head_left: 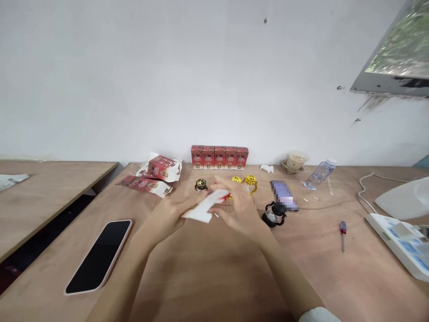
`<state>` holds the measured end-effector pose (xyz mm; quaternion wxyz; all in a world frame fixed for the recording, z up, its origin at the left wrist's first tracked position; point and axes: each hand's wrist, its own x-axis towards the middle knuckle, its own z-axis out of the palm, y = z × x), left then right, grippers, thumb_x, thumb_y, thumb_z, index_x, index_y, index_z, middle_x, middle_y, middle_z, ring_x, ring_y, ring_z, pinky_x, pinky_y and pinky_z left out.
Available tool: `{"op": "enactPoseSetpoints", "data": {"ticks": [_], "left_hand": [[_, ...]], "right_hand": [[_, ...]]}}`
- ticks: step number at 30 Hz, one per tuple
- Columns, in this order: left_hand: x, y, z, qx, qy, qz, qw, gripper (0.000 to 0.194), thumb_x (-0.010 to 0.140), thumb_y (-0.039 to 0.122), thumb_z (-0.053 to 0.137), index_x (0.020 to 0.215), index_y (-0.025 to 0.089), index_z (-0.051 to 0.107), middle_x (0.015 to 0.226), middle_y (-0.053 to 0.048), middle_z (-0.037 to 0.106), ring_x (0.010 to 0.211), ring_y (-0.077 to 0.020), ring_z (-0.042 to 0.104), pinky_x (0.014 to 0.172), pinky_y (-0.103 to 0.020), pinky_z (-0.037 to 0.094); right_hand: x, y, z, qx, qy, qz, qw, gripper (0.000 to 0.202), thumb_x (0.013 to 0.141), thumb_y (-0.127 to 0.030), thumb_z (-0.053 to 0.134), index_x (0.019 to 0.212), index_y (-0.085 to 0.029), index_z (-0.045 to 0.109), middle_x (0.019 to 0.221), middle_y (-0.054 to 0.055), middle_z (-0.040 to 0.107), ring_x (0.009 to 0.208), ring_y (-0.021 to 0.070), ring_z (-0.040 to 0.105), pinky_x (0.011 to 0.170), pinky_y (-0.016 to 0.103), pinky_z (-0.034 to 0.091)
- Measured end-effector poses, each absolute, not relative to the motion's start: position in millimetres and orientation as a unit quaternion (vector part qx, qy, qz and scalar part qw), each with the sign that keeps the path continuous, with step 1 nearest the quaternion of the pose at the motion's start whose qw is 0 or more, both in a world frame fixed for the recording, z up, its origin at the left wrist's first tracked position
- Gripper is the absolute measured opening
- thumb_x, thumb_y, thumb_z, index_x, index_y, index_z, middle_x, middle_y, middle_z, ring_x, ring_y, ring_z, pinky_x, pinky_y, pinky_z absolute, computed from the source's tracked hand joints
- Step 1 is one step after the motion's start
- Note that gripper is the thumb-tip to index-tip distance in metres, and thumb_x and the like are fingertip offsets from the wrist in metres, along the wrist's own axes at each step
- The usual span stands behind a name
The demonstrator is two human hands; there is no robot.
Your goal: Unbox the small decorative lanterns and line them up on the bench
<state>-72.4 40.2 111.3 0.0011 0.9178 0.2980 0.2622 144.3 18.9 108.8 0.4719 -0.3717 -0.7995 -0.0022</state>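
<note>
Left hand (pixel 167 217) and right hand (pixel 240 210) both pinching a red-and-white paper carton (pixel 205 209), white side up, between them above mid-table (pixel 211 281); fingertips partly hidden. Just beyond: black-and-gold miniature lantern (pixel 201 184), gold miniature lantern (pixel 250 183). Beside right wrist: black miniature lantern (pixel 274 215). Farther, near wall (pixel 214 80): five red boxes (pixel 220 158) in a row; opened cartons (pixel 147 184) leftward.

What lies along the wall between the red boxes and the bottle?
The head view shows a crumpled white scrap and a cup in a brown holder.
</note>
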Motion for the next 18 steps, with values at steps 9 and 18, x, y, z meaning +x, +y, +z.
{"op": "enactPoseSetpoints", "data": {"ticks": [9, 18], "left_hand": [[-116, 14, 60, 0.969, 0.180, 0.143, -0.092, 0.044, 0.093, 0.022, 0.041, 0.137, 0.026, 0.039, 0.131, -0.002, 0.054, 0.123, -0.0150, 0.049, 0.106, -0.032, 0.039], [-219, 70, 12, 0.862, 0.449, 0.108, -0.208, 0.061, 0.092, 0.006, 0.018, 0.144, 0.038, 0.014, 0.147, -0.002, 0.032, 0.133, -0.0228, 0.035, 0.105, -0.056, 0.027]], "right_hand": [[145, -12, 39, -0.245, -0.896, -0.108, 0.353, 0.030, 0.086, -0.006, 0.043, 0.102, -0.020, 0.063, 0.100, 0.002, 0.072, 0.093, 0.0140, 0.065, 0.082, 0.027, 0.051], [234, -27, 31, -0.444, -0.796, -0.215, 0.351, 0.035, 0.084, -0.010, 0.049, 0.116, -0.019, 0.057, 0.117, 0.011, 0.062, 0.116, 0.0234, 0.052, 0.098, 0.042, 0.043]]}}
